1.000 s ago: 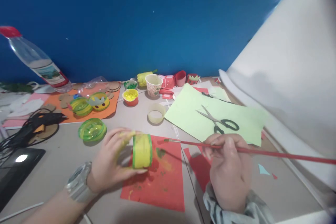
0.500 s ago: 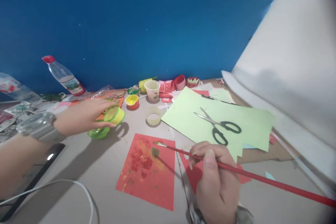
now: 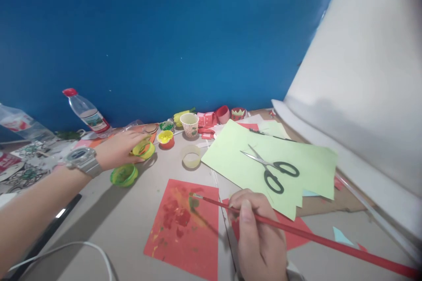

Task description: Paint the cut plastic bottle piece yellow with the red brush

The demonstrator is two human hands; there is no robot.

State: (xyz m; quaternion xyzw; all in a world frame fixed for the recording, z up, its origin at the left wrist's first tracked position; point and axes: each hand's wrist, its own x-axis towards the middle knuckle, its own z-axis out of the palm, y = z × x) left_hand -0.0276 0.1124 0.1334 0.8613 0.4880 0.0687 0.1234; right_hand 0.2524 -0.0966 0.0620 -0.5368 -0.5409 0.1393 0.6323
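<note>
My left hand [image 3: 119, 148], with a watch on its wrist, reaches to the left side of the table, its thumb and fingers around a small yellow cup with a green rim [image 3: 145, 151]. Just below it stands a green cup [image 3: 124, 175]. In my right hand [image 3: 260, 232] is a long red paintbrush [image 3: 296, 229], gripped like a pen. The brush tip hovers over or touches a green spot on a red sheet of paper [image 3: 201, 254]; which one, I cannot tell. Red, orange and green paint marks cover much of that sheet.
Black-handled scissors [image 3: 272, 164] lie on light green paper [image 3: 227, 158]. A tape roll [image 3: 191, 158], a yellow paint pot [image 3: 165, 139] and a paper cup [image 3: 189, 125] stand mid-table. Bottles [image 3: 90, 116] lean at the back left. A white cable [image 3: 82, 243] curves across the front.
My left hand has lowered the yellow cup and shifted it slightly away from the green cup, which now shows fully. The brush tip stays near the green spot. The view has tilted a little upward.
</note>
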